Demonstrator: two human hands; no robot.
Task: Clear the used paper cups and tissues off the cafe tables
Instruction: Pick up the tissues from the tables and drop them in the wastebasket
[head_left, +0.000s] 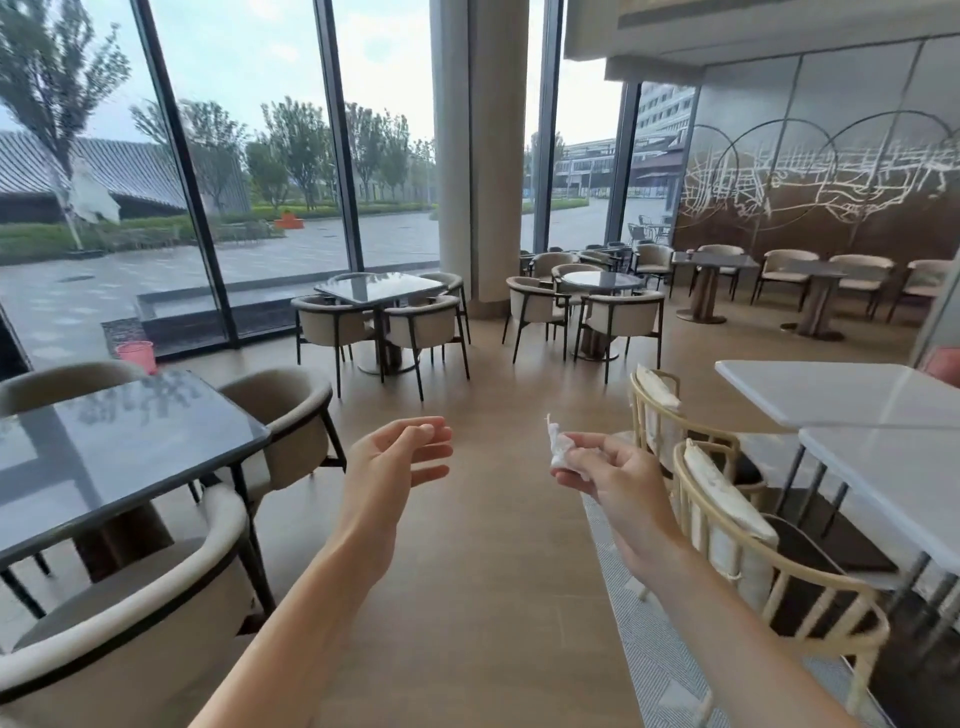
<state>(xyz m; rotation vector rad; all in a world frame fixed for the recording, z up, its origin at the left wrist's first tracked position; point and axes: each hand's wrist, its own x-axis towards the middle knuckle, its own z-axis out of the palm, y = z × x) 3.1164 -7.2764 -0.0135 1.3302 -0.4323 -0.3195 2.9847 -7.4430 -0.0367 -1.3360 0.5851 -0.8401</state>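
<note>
My right hand (608, 467) is held out over the wooden aisle floor, fingers pinched on a crumpled white tissue (560, 446) that sticks up from the fingertips. My left hand (400, 457) hovers beside it, palm turned inward, fingers loosely apart and holding nothing. A dark glass table (104, 457) stands at my left. Two white tables (831, 395) stand at my right. I see no paper cups on any of these tabletops.
Beige padded chairs (130, 623) surround the dark table on the left. Cane chairs (769, 561) with cushions line the right side. Further ahead stand more tables (379, 288) with chairs, a thick column (483, 156), tall windows and a pink bucket (136, 354) by the glass.
</note>
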